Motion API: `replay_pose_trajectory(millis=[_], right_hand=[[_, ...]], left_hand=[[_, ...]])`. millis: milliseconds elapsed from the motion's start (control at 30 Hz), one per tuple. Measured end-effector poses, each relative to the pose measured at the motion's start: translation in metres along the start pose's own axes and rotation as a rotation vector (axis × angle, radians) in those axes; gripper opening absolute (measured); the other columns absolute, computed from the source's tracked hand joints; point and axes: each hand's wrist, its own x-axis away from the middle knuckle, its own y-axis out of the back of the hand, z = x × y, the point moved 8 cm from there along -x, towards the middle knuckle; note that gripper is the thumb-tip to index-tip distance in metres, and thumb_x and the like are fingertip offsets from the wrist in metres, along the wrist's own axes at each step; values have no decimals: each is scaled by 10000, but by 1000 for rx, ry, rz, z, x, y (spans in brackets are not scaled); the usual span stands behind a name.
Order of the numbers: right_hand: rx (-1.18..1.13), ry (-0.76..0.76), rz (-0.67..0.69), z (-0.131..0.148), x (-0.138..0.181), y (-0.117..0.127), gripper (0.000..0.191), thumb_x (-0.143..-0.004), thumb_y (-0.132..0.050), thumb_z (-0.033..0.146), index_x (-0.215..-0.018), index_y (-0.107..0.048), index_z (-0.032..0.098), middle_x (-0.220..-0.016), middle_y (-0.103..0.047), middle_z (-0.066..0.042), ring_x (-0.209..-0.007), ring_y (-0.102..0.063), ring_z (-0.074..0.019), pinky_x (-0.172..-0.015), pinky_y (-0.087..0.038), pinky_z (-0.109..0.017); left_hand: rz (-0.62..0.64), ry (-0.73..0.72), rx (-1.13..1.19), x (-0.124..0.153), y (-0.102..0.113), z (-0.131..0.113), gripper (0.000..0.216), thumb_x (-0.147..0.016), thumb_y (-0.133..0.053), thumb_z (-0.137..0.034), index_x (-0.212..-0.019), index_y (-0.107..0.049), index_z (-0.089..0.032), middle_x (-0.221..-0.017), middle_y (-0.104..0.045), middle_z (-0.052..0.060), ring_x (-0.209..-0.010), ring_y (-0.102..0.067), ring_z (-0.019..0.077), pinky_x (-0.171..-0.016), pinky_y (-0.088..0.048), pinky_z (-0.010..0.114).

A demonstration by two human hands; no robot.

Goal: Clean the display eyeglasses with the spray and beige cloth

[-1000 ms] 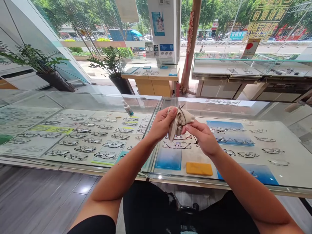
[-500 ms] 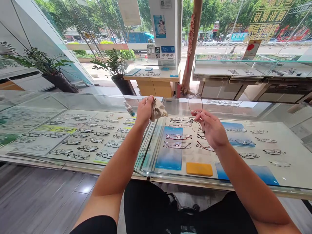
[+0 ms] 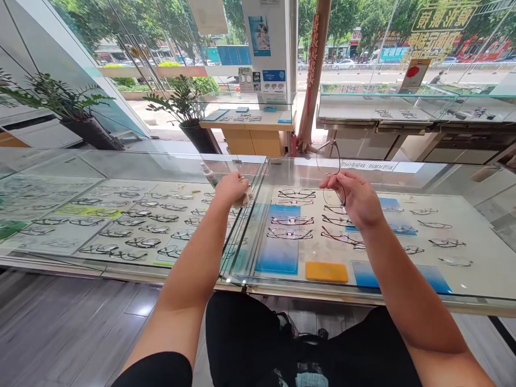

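Glass display counter (image 3: 363, 293) full of spectacles. Above it, right of centre, the right hand (image 3: 357, 199) pinches thin-rimmed glasses (image 3: 328, 158) by the frame; fingertips are best kept off the lenses. The left hand (image 3: 229, 188) clenches a beige cloth (image 3: 245, 200) beside a spray bottle (image 3: 209, 174).

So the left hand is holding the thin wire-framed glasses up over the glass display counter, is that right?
No: the head view shows the right hand holding the thin wire-framed glasses up over the glass display counter; the left hand grips a beige cloth.
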Motion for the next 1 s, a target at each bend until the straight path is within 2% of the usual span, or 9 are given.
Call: replay_pose_trajectory(millis=[100, 167, 233, 300, 400, 500, 600, 767, 1000], right_hand=[[5, 17, 7, 1, 0, 2, 244, -988, -670, 386, -793, -766, 273, -889, -767, -43, -996, -727, -236, -1090, -554, -465], [15, 33, 21, 4, 0, 3, 245, -987, -666, 380, -791, -765, 270, -877, -764, -40, -988, -726, -236, -1083, -551, -467], [48, 48, 64, 11, -3, 1, 257, -1000, -655, 372, -793, -769, 269, -878, -772, -38, -976, -726, -234, -1065, -552, -468], [109, 68, 128, 25, -8, -2, 279, -1020, -642, 365, -796, -779, 268, -877, -782, -37, -953, -725, -231, -1036, -552, -463], [240, 122, 229, 59, -20, -10, 304, -1037, -635, 357, -795, -792, 264, -859, -789, -37, -919, -719, -227, -1017, -551, -458], [351, 188, 293, 96, -31, -20, 302, -1017, -664, 346, -760, -790, 250, -817, -774, -36, -871, -708, -221, -986, -553, -443], [397, 226, 324, 118, -36, -26, 312, -1010, -687, 345, -731, -784, 241, -783, -758, -35, -816, -693, -212, -922, -550, -428], [510, 239, 411, 119, -33, -29, 343, -1053, -660, 368, -765, -792, 237, -772, -766, -30, -776, -681, -200, -829, -535, -401], [639, 210, 385, 118, -28, -17, 384, -1081, -639, 386, -758, -781, 234, -743, -752, -20, -709, -624, -167, -694, -476, -356]], left_hand=[[-104, -132, -70, 12, 1, -20, 377, -916, -720, -338, -1248, -706, -161, -1453, -713, 286, -1462, -559, 510, -1254, -347, 644], [-238, -361, -52, 31, 9, -51, 504, -978, -649, -385, -1429, -645, -159, -1603, -636, 269, -1548, -510, 473, -1303, -309, 625], [-363, -664, 27, 60, 20, -89, 575, -987, -650, -444, -1502, -607, -192, -1662, -609, 228, -1581, -510, 425, -1334, -307, 583], [-409, -947, 124, 93, 34, -127, 671, -935, -728, -522, -1523, -593, -228, -1674, -612, 198, -1588, -520, 417, -1353, -304, 578], [-403, -1206, 239, 132, 63, -178, 875, -830, -847, -653, -1568, -565, -277, -1680, -613, 160, -1606, -506, 442, -1365, -304, 606], [-345, -1274, 292, 151, 93, -219, 937, -763, -915, -719, -1543, -601, -307, -1682, -609, 131, -1640, -458, 452, -1373, -306, 606], [-280, -1256, 338, 154, 108, -238, 876, -749, -941, -729, -1472, -665, -319, -1602, -671, 109, -1596, -501, 454, -1349, -345, 618], [-265, -1310, 340, 150, 99, -230, 687, -804, -949, -670, -1355, -747, -313, -1392, -791, 92, -1381, -665, 398, -1269, -422, 576], [-277, -1385, 304, 156, 88, -228, 515, -883, -924, -603, -1298, -790, -330, -1335, -820, 66, -1294, -706, 348, -1176, -474, 503]])
